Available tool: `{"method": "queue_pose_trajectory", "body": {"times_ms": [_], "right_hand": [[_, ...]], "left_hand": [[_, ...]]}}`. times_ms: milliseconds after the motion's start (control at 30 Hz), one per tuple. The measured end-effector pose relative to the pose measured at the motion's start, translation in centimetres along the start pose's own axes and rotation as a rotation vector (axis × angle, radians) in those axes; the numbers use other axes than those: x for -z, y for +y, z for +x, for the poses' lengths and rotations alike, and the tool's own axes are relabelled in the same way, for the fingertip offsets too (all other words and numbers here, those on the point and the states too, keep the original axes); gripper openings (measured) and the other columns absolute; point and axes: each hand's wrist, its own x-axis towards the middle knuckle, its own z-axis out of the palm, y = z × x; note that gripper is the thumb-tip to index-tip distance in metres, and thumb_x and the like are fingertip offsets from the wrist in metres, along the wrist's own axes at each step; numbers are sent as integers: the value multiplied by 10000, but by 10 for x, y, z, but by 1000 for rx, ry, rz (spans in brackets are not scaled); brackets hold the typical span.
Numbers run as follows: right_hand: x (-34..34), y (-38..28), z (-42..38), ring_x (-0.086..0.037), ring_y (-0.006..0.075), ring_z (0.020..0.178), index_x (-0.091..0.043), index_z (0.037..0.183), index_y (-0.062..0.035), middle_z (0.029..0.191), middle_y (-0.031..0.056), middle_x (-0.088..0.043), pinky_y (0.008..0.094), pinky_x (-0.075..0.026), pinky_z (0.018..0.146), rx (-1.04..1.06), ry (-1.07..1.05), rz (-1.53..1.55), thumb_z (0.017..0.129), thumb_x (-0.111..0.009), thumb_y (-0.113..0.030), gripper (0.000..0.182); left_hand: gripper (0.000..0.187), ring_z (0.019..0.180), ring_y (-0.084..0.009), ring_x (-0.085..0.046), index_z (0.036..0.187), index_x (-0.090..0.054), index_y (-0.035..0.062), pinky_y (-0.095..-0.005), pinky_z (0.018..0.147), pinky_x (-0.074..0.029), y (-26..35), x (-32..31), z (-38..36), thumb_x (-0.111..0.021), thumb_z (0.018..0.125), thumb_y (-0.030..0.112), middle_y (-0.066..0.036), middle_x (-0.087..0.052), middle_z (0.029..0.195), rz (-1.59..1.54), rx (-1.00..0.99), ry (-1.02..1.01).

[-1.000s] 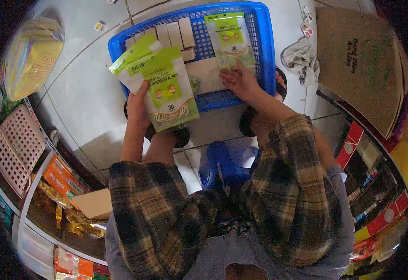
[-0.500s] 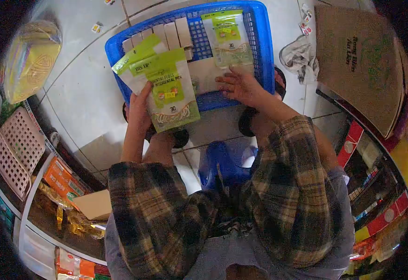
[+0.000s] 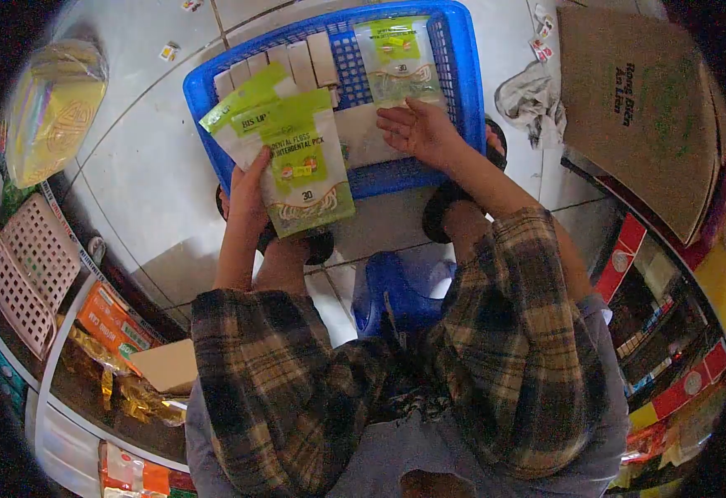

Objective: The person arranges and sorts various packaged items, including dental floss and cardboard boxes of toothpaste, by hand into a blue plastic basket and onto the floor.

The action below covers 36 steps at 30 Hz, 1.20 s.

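Observation:
My left hand [image 3: 249, 189] is closed on green-and-white dental floss pick packs [image 3: 307, 162], fanned out with one overlapping another behind it. They hang over the near left side of a blue plastic basket [image 3: 472, 91]. My right hand [image 3: 425, 133] is over the basket, holding nothing, its fingers apart. Just beyond those fingertips, another floss pick pack [image 3: 398, 62] lies in the basket's far right part. White boxes [image 3: 301, 66] stand in a row at the far left inside, and a pale box [image 3: 363, 137] lies along the near side, partly hidden by my hand and the packs.
A blue stool [image 3: 400, 290] is between my legs. A crumpled cloth [image 3: 531, 104] and a cardboard box [image 3: 637, 116] are to the right. Leftward are a yellow wrapped package [image 3: 56, 116], a pink basket [image 3: 38, 249] and shelves with an orange box [image 3: 114, 319].
My right hand has drawn slightly left and away from the pack in the basket, which now sits a little higher in view. My left hand keeps its packs nearly still.

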Motion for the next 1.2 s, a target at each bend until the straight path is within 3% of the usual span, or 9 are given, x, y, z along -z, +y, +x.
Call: {"method": "queue_pose_trajectory", "body": {"times_ms": [233, 333, 667, 733, 933, 967, 1033, 1167, 1200], "right_hand": [[-2, -7, -10, -502, 161, 636, -450, 909, -1, 818, 109, -519, 265, -433, 586, 44, -18, -519, 755, -457, -242, 286], [-1, -31, 12, -500, 123, 601, -475, 914, 3, 771, 99, -524, 213, -418, 545, 615, -1, -1193, 728, -505, -208, 283], [-8, -39, 9, -502, 251, 821, -485, 906, 14, 916, 155, -502, 314, -393, 723, 805, 148, -1696, 675, -551, -185, 313], [-14, -28, 7, -465, 286, 885, -485, 912, -13, 964, 155, -472, 346, -369, 763, 1210, 48, -2251, 626, -573, -157, 332], [-13, -32, 16, -496, 270, 823, -438, 968, -86, 874, 145, -499, 371, -409, 667, 1272, -162, -2660, 626, -529, -188, 368], [-16, -33, 14, -496, 270, 823, -438, 968, -86, 874, 145, -499, 371, -409, 667, 1272, -160, -2659, 626, -529, -188, 368], [-25, -33, 0, -540, 264, 679, -459, 918, -92, 776, 140, -534, 360, -436, 540, 678, -125, -2690, 659, -485, -173, 273], [-29, -33, -28, -547, 228, 558, -472, 861, -68, 686, 133, -543, 319, -443, 466, 910, 217, -2378, 704, -464, -137, 172], [-37, -40, -41, -545, 229, 550, -470, 794, -33, 645, 133, -538, 318, -428, 470, 976, 264, -1931, 723, -450, -138, 128]], "left_hand": [[375, 818, -205, -503, 1015, -381, -3, -300, 677, -433, 1, -1, -1, -531, 709, 156, -108, -484, 948, -28, 28, 21], [368, 805, -202, -508, 1011, -383, -2, -300, 664, -439, -2, 5, 3, -530, 708, 147, -108, -488, 937, -33, 22, -5], [330, 802, -192, -509, 1001, -397, -7, -300, 663, -438, 0, 4, 1, -504, 728, 143, -107, -493, 929, -46, -4, -37], [327, 807, -192, -506, 1005, -396, -1, -300, 667, -436, 1, 1, 0, -500, 730, 141, -106, -489, 938, -52, -5, -39], [337, 830, -194, -496, 1018, -391, 10, -299, 679, -428, 2, 1, -4, -502, 730, 144, -101, -481, 961, 138, -119, -73], [342, 838, -196, -493, 1022, -388, 10, -303, 687, -426, 4, 1, -2, -503, 728, 142, -99, -481, 963, 81, -51, -33], [347, 845, -198, -491, 1026, -385, 11, -307, 696, -424, 6, -2, -2, -504, 726, 140, -96, -480, 965, 15, 18, 5], [351, 838, -205, -498, 1026, -386, 9, -314, 687, -434, 6, 3, -1, -502, 723, 143, -105, -481, 961, -36, -9, 50], [351, 822, -208, -507, 1024, -387, 6, -315, 673, -442, 5, 6, 1, -499, 724, 150, -112, -484, 953, -49, -67, 62]]}}
